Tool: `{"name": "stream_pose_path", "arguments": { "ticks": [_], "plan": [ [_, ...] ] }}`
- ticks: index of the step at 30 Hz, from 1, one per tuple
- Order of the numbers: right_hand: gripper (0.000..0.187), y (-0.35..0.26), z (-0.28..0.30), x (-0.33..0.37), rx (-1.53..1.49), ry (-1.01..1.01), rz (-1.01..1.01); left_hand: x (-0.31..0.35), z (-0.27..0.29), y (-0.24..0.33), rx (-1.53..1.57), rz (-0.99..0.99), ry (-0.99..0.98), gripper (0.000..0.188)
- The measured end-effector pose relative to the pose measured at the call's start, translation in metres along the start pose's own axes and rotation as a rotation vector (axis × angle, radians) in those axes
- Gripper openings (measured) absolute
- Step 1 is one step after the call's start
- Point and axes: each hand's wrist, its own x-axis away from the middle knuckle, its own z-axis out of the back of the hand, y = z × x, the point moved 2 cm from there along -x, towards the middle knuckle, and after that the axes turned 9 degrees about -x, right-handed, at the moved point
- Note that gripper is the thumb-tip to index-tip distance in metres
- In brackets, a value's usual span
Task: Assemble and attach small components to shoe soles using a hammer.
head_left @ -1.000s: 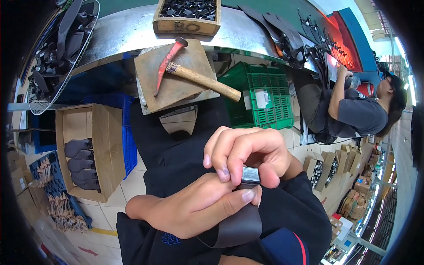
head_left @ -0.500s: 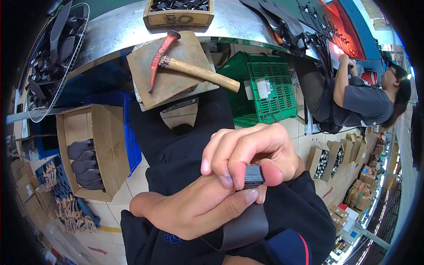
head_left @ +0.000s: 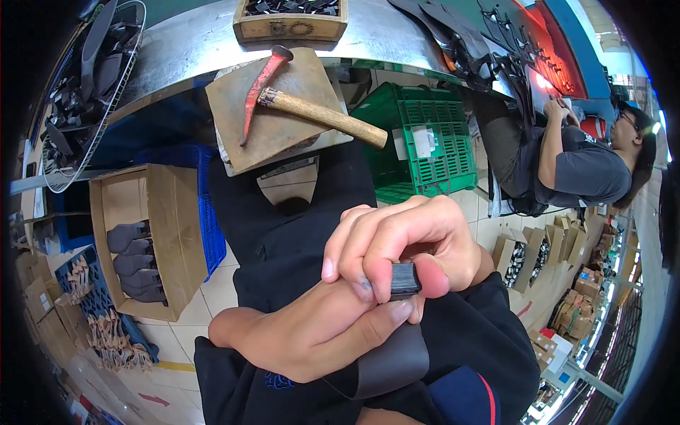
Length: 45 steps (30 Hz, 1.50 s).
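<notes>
Over my lap, my right hand (head_left: 425, 237) pinches a small black block with fine ribbed lines (head_left: 405, 278) between thumb and fingers. My left hand (head_left: 312, 336) is closed just below, its thumb close under the block. A smooth dark strip, like part of a shoe sole (head_left: 393, 361), curves out beneath my left hand. Whether it joins the block cannot be seen, since the fingers cover that spot. Ahead of my hands, a hammer with a red head and wooden handle (head_left: 326, 119) lies across a worn brown board (head_left: 230, 113).
A wooden box of small black pieces (head_left: 290, 30) stands on the metal bench (head_left: 184, 53). A wire basket (head_left: 106, 120) is at left, above a cardboard box of dark shoe parts (head_left: 185, 248). A green crate (head_left: 435, 152) stands ahead right. A co-worker (head_left: 588, 166) sits at right.
The small block has tilted slightly in my right fingers and moved a little to the left. The co-worker's hands and head have shifted slightly. The hammer has not been moved.
</notes>
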Motion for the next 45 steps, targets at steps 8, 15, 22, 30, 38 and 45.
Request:
{"name": "stream_pose_path", "arguments": {
  "ticks": [8,15,22,30,38,45],
  "plan": [
    [0.043,-0.012,0.007,-0.003,0.064,-0.054,0.055,-0.011,0.001,0.013,0.022,0.046,-0.016,0.026],
    [0.068,0.010,0.040,0.039,0.158,0.475,0.087,-0.079,0.062,-0.007,-0.841,-0.295,0.671,0.020],
    [0.021,0.029,0.174,0.169,0.031,1.258,0.441,-0.206,0.054,-0.037,-1.401,-0.352,0.363,0.060],
    [0.034,0.080,0.392,0.337,0.647,2.073,-0.181,-0.406,0.092,-0.086,-1.668,-0.402,0.506,0.066],
    [0.034,0.053,0.309,0.235,1.278,1.925,0.207,-0.404,0.123,-0.025,-1.769,-0.518,0.433,0.033],
    [0.037,-0.116,0.261,0.119,1.788,1.428,0.624,-0.215,0.101,0.185,-1.555,-0.596,0.703,0.026]
  ]
}}
